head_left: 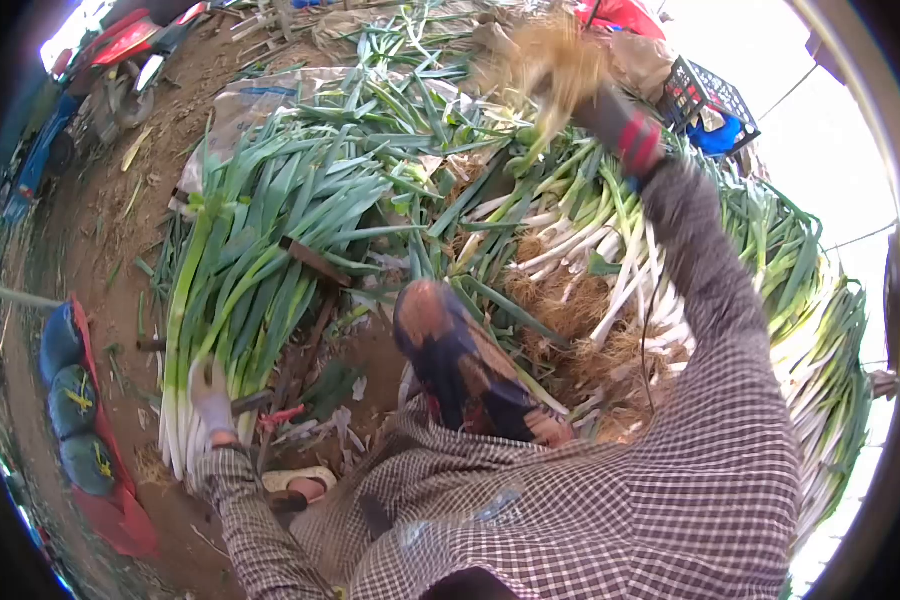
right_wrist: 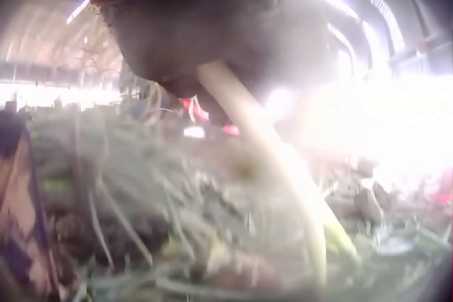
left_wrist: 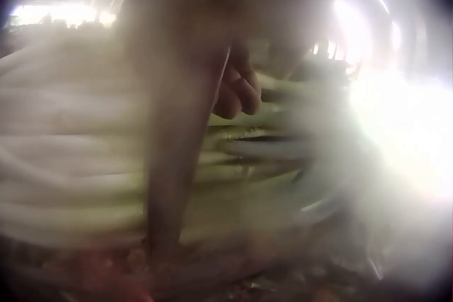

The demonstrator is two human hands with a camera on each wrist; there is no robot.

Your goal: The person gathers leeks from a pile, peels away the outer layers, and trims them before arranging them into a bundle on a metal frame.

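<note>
My left hand, in a pale glove, grips white stalks at the lower end of a green onion bundle. The bundle lies between short metal posts. In the left wrist view, bent fingers touch the stalks, with some blur. Far forward on the right, my right hand, in a dark glove with a red cuff, holds a blurred tuft of dry brown peeled onion leaves. A pale stalk sticks down out of this hand in the right wrist view.
Loose green onions with brown roots lie to the right, and a long row curves beyond them. A black crate stands at the back right. My knee rises in the middle; red netting with green bundles lies left.
</note>
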